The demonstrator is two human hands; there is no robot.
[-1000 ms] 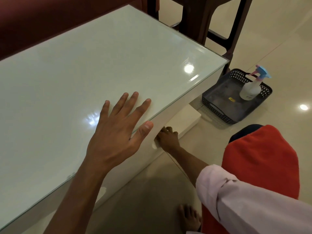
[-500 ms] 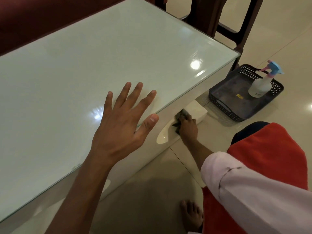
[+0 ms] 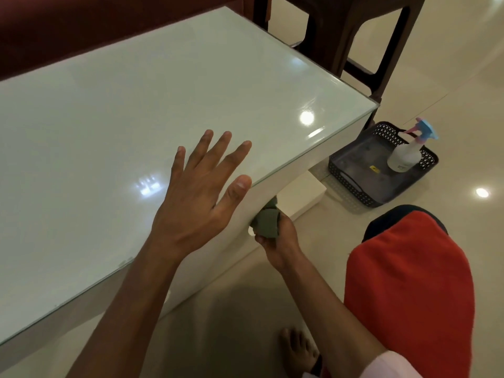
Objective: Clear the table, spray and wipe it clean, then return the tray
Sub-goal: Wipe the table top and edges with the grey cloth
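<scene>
The glass-topped white table point(image 3: 136, 99) fills most of the view, its long axis running from lower left to upper right; its near long edge cuts diagonally from the bottom left to the right corner, and the far short edge slopes back toward a dark wooden chair point(image 3: 362, 36) that stands just past it. To the right of that corner the tiled floor point(image 3: 463, 85) lies open, and more open floor runs along the near side of the table. On that floor, near the table's right corner, sits the black perforated tray point(image 3: 351, 184), its long axis roughly in line with the table's short edge, one end tucked close to the table leg. A spray bottle point(image 3: 403, 156) stands upright in the tray's far right corner, its blue and pink nozzle pointing left. The left hand point(image 3: 196, 203) lies flat on the glass beside the near edge, fingers straight and spread wide, thumb reaching the rim. Below the edge, the right hand point(image 3: 281, 241) grips a crumpled grey cloth point(image 3: 266, 223), fingers curled round it, pressing it against the table's white side. A bare foot point(image 3: 298, 350) rests on the floor below.
</scene>
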